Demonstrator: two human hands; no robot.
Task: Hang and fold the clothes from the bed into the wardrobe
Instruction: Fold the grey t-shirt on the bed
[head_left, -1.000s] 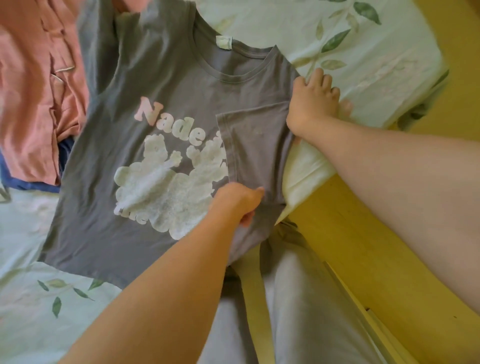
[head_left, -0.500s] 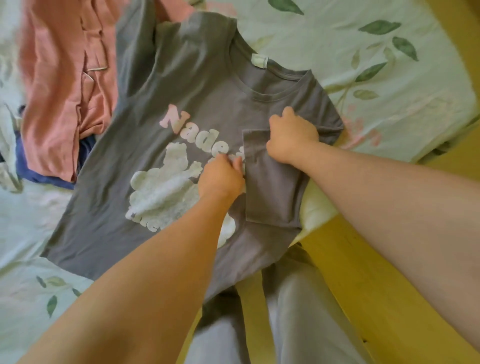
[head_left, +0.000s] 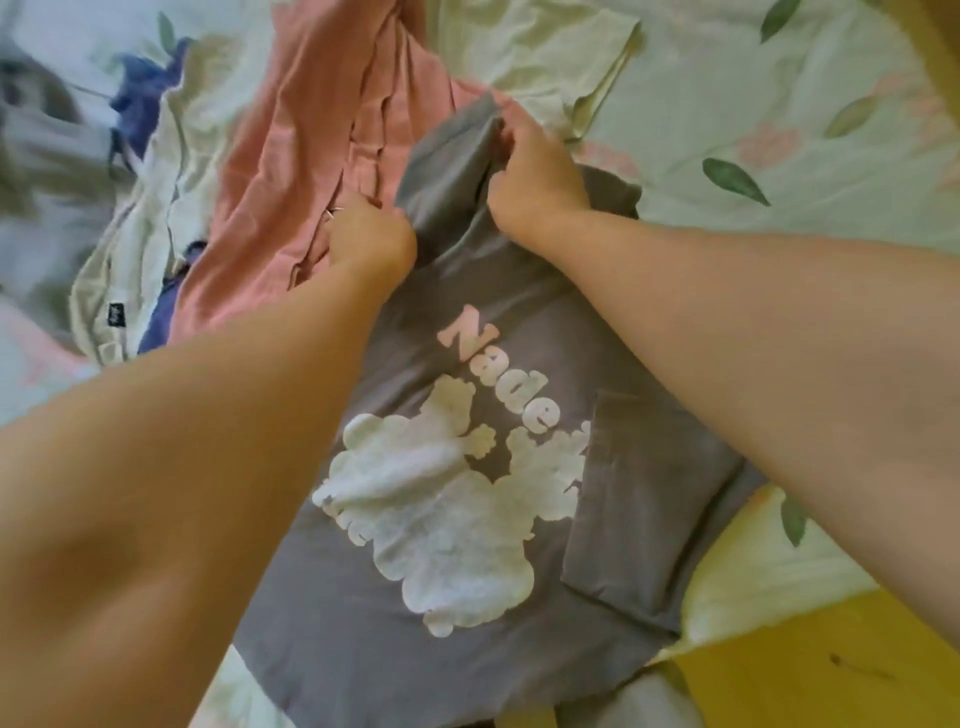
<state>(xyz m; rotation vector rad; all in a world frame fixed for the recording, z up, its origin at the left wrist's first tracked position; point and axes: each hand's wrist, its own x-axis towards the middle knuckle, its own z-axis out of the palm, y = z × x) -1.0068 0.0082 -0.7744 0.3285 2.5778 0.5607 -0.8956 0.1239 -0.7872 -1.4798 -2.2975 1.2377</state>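
Floral bedsheet (head_left: 779, 104) under grey T-shirt (head_left: 332, 654), centre. Folding far sleeve (head_left: 447, 156) at 12 o'clock, left hand (head_left: 371, 244) and right hand (head_left: 535, 182) both clenching it (4 o'clock sleeve (head_left: 639, 519) done). Next likely laying it inward, smoothing.

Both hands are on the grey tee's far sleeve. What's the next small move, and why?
Probably fold that sleeve inward over the print: left hand and right hand both pinch it beside the pink garment, and the other sleeve already lies folded in on the grey T-shirt.
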